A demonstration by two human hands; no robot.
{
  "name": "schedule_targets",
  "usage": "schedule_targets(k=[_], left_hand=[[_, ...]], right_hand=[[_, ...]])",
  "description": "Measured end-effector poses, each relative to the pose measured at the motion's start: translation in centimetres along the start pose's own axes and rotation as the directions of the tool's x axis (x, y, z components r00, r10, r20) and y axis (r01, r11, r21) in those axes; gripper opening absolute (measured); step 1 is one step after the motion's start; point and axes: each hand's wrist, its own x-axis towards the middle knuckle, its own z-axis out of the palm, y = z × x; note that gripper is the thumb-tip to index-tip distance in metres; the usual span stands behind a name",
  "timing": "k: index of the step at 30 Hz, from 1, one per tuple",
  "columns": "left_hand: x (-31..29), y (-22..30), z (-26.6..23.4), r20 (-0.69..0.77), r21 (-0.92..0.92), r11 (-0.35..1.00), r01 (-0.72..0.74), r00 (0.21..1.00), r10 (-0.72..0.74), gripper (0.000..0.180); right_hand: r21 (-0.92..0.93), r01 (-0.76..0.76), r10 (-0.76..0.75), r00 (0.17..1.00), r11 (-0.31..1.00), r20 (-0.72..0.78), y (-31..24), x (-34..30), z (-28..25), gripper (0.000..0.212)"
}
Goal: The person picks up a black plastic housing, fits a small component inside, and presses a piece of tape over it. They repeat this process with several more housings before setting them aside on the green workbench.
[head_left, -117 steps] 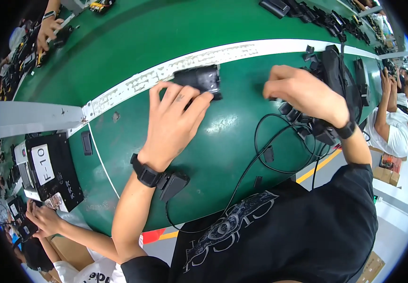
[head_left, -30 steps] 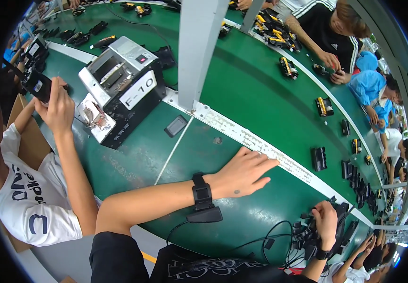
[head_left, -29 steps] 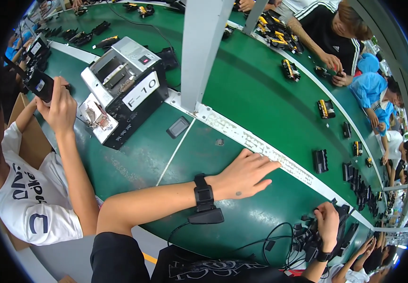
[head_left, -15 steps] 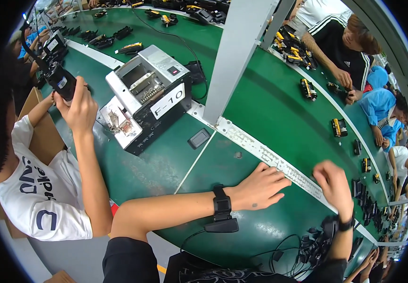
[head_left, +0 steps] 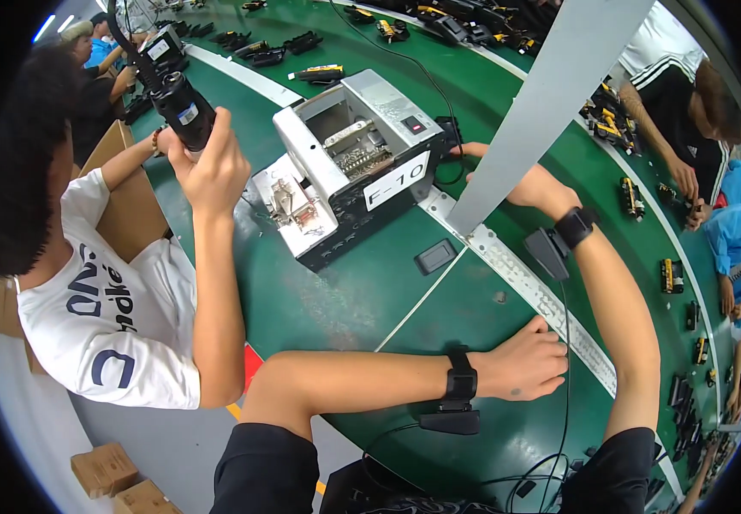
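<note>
My left hand [head_left: 524, 364] lies on the green tabletop [head_left: 370, 291] beside the white perforated strip [head_left: 550, 304], fingers loosely bent and holding nothing. Behind the grey post [head_left: 546, 111], my right hand [head_left: 546, 190] reaches to the left; the post covers part of it. Past the post, a stretched finger and the thumb show apart, close to a small black block [head_left: 447, 133] behind the metal machine [head_left: 366, 167]. Whether they touch that block I cannot tell. A flat dark rectangular piece [head_left: 435, 256] lies between the machine and my left hand. Both wrists wear black strapped devices.
At left, a co-worker in a white shirt grips a black cylindrical tool [head_left: 184, 110] with a cable. Black and yellow parts [head_left: 317, 74] lie along the green belt [head_left: 610, 248]. Cables [head_left: 529, 484] lie near my front edge; cardboard boxes [head_left: 103, 469] stand on the floor.
My right hand has moved from the strip at right up and away, behind the post. The view has shifted, so things appear further right. My left hand's fingers are less spread.
</note>
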Motion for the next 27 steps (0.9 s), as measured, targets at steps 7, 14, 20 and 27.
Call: schedule_targets(k=[7, 14, 20, 27], left_hand=[[0.8, 0.2, 0.0, 0.067, -0.014, 1.000, 0.018, 0.998, -0.017, 0.022], [1.1, 0.5, -3.1, -0.260, -0.039, 0.999, -0.004, 0.966, -0.007, 0.017], [2.2, 0.4, -2.4, -0.406, 0.073, 0.993, 0.090, 0.912, -0.053, 0.047], [0.4, 0.2, -0.6, 0.006, 0.390, 0.916, -0.090, 0.995, 0.095, 0.060]], right_hand=[[0.071, -0.272, 0.264, 0.959, 0.960, 0.104, 2.2, -1.3, 0.7, 0.031], [0.214, -0.473, 0.455, 0.881, 0.855, 0.130, -3.6, -6.9, -5.1, 0.014], [0.347, -0.586, 0.549, 0.809, 0.732, 0.208, -7.2, -20.6, -10.4, 0.010], [0.370, -0.799, 0.452, 0.582, 0.474, 0.676, -11.6, -29.0, -13.0, 0.022]])
